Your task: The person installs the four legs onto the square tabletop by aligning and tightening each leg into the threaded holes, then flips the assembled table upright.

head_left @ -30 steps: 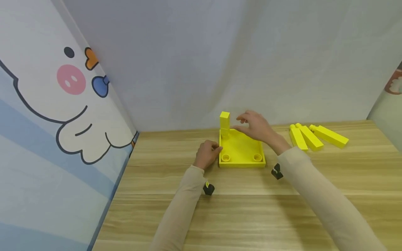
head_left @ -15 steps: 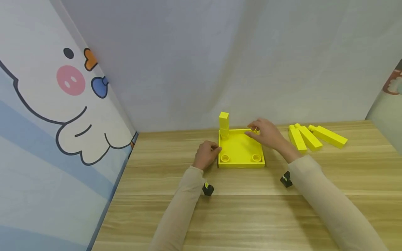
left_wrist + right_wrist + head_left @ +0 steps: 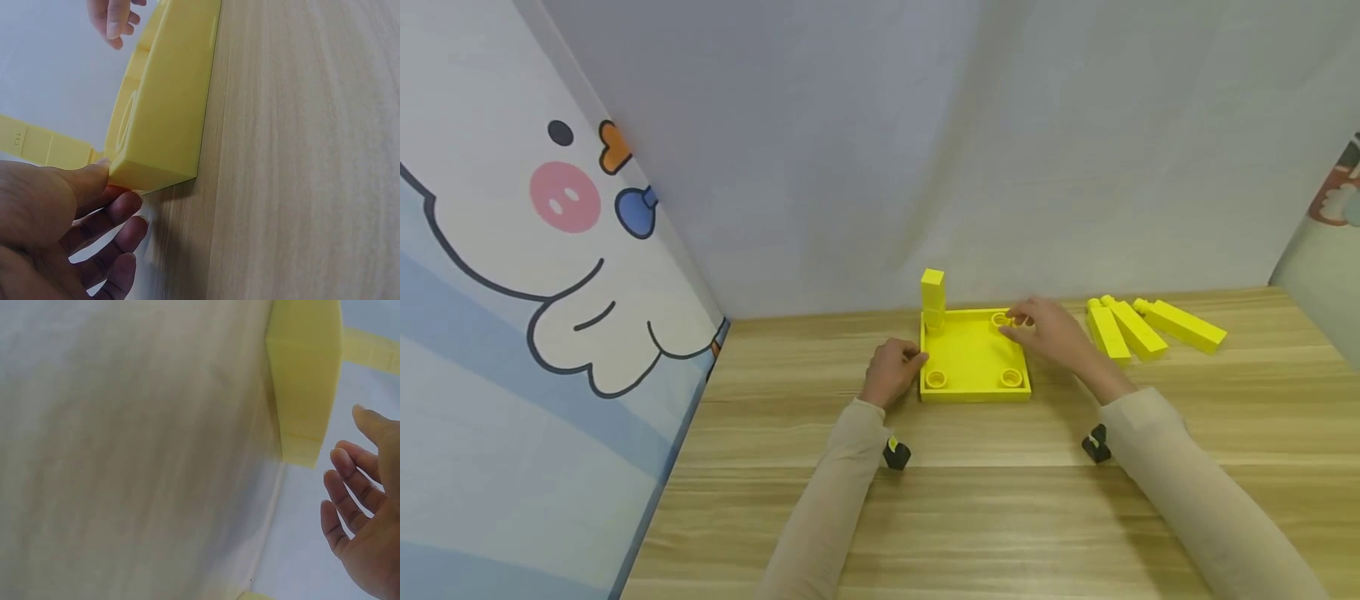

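A yellow square tray-like board (image 3: 973, 354) lies on the table with its raised rim upward. Round sockets show at three corners, among them the near-right socket (image 3: 1011, 378). At the far-left corner stands a yellow square post (image 3: 933, 292), upright. My left hand (image 3: 892, 369) pinches the board's left wall between thumb and fingers; the left wrist view shows the thumb (image 3: 94, 178) at the rim. My right hand (image 3: 1051, 333) hovers over the far-right corner, partly hiding its socket, and holds nothing. Its fingers are spread and loosely bent in the right wrist view.
Three loose yellow posts with rounded knobs, among them the rightmost post (image 3: 1183, 325), lie on the wooden table (image 3: 985, 517) to the right. A pale curtain wall (image 3: 850, 167) stands right behind the table. A cartoon-printed panel (image 3: 512, 333) borders the left side.
My right hand has moved right and nearer, away from the upright post to the far-right corner, uncovering that socket. My left hand stays on the board's left wall.
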